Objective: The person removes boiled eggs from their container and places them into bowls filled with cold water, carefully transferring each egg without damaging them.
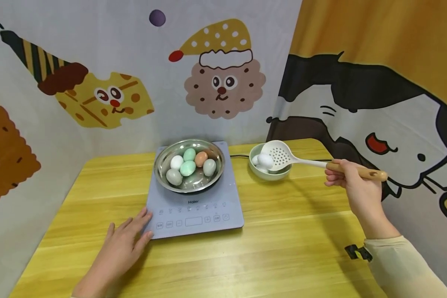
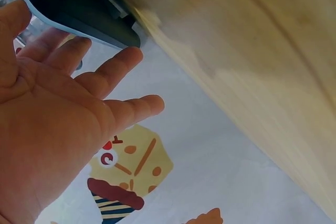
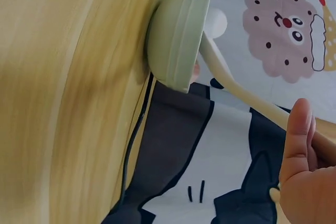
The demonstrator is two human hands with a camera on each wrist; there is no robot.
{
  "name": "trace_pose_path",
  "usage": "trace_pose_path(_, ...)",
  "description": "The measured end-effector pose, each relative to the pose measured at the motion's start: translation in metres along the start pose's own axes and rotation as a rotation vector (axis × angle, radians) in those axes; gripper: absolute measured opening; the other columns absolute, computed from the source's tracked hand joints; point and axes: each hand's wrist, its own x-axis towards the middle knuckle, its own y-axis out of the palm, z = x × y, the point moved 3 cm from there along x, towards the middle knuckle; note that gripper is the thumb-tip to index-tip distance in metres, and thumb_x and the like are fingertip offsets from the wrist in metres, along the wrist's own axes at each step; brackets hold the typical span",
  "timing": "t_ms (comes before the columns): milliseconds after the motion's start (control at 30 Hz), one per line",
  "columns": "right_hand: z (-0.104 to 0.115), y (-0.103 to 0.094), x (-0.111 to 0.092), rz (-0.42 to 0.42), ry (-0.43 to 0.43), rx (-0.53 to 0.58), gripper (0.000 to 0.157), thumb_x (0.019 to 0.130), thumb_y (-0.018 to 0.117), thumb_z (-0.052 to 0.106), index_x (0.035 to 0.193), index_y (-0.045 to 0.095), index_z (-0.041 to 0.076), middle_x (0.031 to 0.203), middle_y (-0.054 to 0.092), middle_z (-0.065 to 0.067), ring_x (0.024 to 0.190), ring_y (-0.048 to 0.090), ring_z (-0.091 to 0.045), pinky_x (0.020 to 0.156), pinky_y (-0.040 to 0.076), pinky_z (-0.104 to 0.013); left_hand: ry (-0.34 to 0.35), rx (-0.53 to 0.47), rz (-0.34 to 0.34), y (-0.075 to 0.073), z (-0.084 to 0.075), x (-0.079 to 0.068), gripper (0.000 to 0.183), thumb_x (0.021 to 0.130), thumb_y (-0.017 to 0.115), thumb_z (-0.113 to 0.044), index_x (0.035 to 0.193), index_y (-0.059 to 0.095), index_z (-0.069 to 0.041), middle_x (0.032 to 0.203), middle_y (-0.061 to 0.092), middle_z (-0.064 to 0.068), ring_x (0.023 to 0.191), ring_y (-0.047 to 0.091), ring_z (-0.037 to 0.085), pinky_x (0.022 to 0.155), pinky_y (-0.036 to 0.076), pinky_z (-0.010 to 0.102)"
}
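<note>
The right hand (image 1: 357, 190) is clamped round the wooden handle of a spoon (image 1: 313, 164), whose white slotted head sits at the bowl (image 1: 270, 176), tilted over its rim. The bowl, pale green, stands on the table (image 1: 283, 248) to the right of the cooker (image 1: 197, 213). White eggs lie in it; one (image 1: 265, 161) shows at the left edge of the spoon's head, though whether the spoon bears its weight cannot be told.

The left hand (image 1: 124, 240), well apart from the right, holds nothing: its fingers are spread and fairly straight, at the cooker's front left corner. On the cooker stands a metal pan (image 1: 199, 182) with six eggs inside: one white, two green, one brown and two greyish. A black cable (image 1: 240, 156) runs behind the bowl. Cartoon prints cover the cloth (image 1: 164, 103) behind the table.
</note>
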Motion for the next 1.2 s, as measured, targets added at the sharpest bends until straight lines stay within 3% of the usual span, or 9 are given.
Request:
trace_pose_path(267,0.016,0.016,-0.016,0.003,-0.222,-0.201,0.034,0.11,0.062,0.022,0.118,0.078,-0.006,0.088,0.083,0.001,0.067,0.078,-0.011,0.067,0.065,-0.022,-0.008,-0.015,0.002,0.002,0.001,-0.001,0.055,0.107,0.066,-0.035,0.157,0.055,-0.015,0.169,0.046,0.01,0.138,0.053,0.061,0.111,0.023,0.091)
trace_pose_path(433,0.029,0.021,-0.024,-0.033,-0.316,-0.253,0.031,0.11,0.06,0.018,0.119,0.078,-0.006,0.089,0.083,0.004,0.067,0.077,-0.01,0.069,0.065,-0.02,-0.013,-0.016,0.005,0.003,0.001,-0.001,0.055,0.108,0.065,-0.036,0.157,0.055,-0.015,0.169,0.046,0.01,0.139,0.052,0.061,0.111,0.022,0.09)
trace_pose_path(533,0.034,0.019,-0.026,-0.074,-0.291,-0.264,0.032,0.111,0.059,0.023,0.122,0.078,0.0,0.09,0.083,0.005,0.068,0.078,-0.009,0.069,0.065,-0.02,-0.014,-0.012,0.007,0.003,0.0,-0.002,0.055,0.108,0.065,-0.036,0.157,0.055,-0.015,0.169,0.046,0.01,0.139,0.052,0.061,0.111,0.022,0.091)
trace_pose_path(700,0.037,0.015,-0.028,-0.098,-0.132,-0.087,0.036,0.108,0.064,0.03,0.127,0.076,0.002,0.094,0.084,-0.001,0.07,0.079,-0.013,0.071,0.065,-0.022,-0.003,-0.002,-0.004,0.002,0.0,0.0,0.054,0.107,0.065,-0.036,0.157,0.056,-0.015,0.168,0.047,0.01,0.138,0.053,0.061,0.111,0.023,0.091)
trace_pose_path(767,0.039,0.02,-0.03,-0.08,-0.092,0.015,0.038,0.107,0.067,0.03,0.128,0.075,-0.001,0.097,0.084,-0.006,0.073,0.08,-0.016,0.072,0.066,-0.025,0.001,-0.003,-0.011,0.0,0.0,0.0,0.054,0.107,0.066,-0.034,0.156,0.056,-0.014,0.168,0.047,0.01,0.137,0.054,0.061,0.111,0.023,0.091)
trace_pose_path(867,0.047,0.036,-0.033,-0.004,-0.12,0.073,0.039,0.108,0.067,0.028,0.129,0.073,-0.004,0.1,0.084,-0.009,0.076,0.081,-0.017,0.074,0.067,-0.028,0.004,-0.002,-0.018,-0.002,-0.001,-0.001,0.054,0.107,0.067,-0.033,0.156,0.056,-0.014,0.168,0.048,0.01,0.137,0.055,0.06,0.111,0.023,0.091)
trace_pose_path(1000,0.061,0.074,-0.038,0.222,-0.323,0.121,0.032,0.11,0.059,0.008,0.131,0.068,-0.014,0.109,0.083,-0.011,0.083,0.081,-0.017,0.077,0.067,-0.028,0.0,-0.006,-0.018,-0.003,0.0,-0.002,0.054,0.107,0.067,-0.032,0.156,0.056,-0.014,0.168,0.048,0.01,0.137,0.055,0.06,0.112,0.022,0.091)
trace_pose_path(1133,0.072,0.119,-0.045,0.454,-0.666,0.098,0.027,0.102,0.055,-0.016,0.126,0.066,-0.022,0.117,0.082,-0.012,0.089,0.081,-0.012,0.079,0.066,-0.023,-0.003,-0.01,-0.018,-0.003,0.0,-0.002,0.054,0.107,0.067,-0.032,0.157,0.056,-0.014,0.168,0.047,0.009,0.138,0.055,0.059,0.113,0.022,0.09)
trace_pose_path(1200,0.075,0.142,-0.049,0.486,-0.854,0.018,0.022,0.102,0.06,-0.012,0.118,0.072,-0.02,0.113,0.083,-0.014,0.089,0.077,-0.008,0.079,0.062,-0.015,-0.002,-0.009,-0.02,-0.004,0.0,-0.003,0.054,0.107,0.067,-0.032,0.157,0.056,-0.015,0.168,0.047,0.009,0.138,0.055,0.059,0.113,0.022,0.09)
